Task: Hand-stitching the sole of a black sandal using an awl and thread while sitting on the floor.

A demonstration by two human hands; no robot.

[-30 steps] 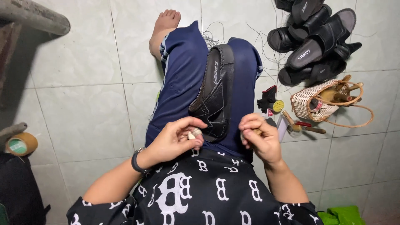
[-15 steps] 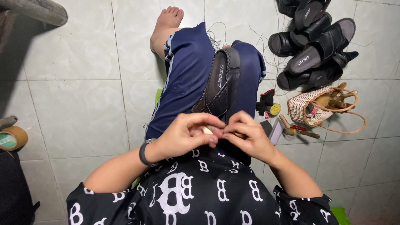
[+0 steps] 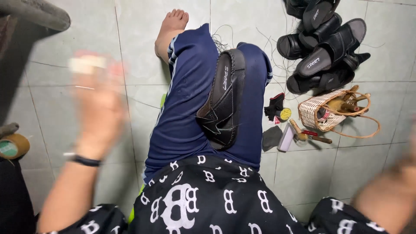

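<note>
Pale floor tiles (image 3: pixel 52 99) surround you; the black sandal (image 3: pixel 223 102) lies between your knees, light and flexible, best gripped at the sole edge, while your blurred left hand (image 3: pixel 99 108) pinches something small and your right hand's grip is indeterminable.

- A black slide sandal (image 3: pixel 223 99) lies lengthwise between the thighs of the person's dark blue trousers (image 3: pixel 184 112), its toe end toward the knees and its heel end toward the patterned shirt.
- Its broad strap faces up; the near end shows a jagged, star-like cut edge.
- A small pale object (image 3: pixel 86 64), badly blurred, sits at the fingertips of the raised left hand (image 3: pixel 100 106), well left of the sandal; its kind cannot be told.
</note>
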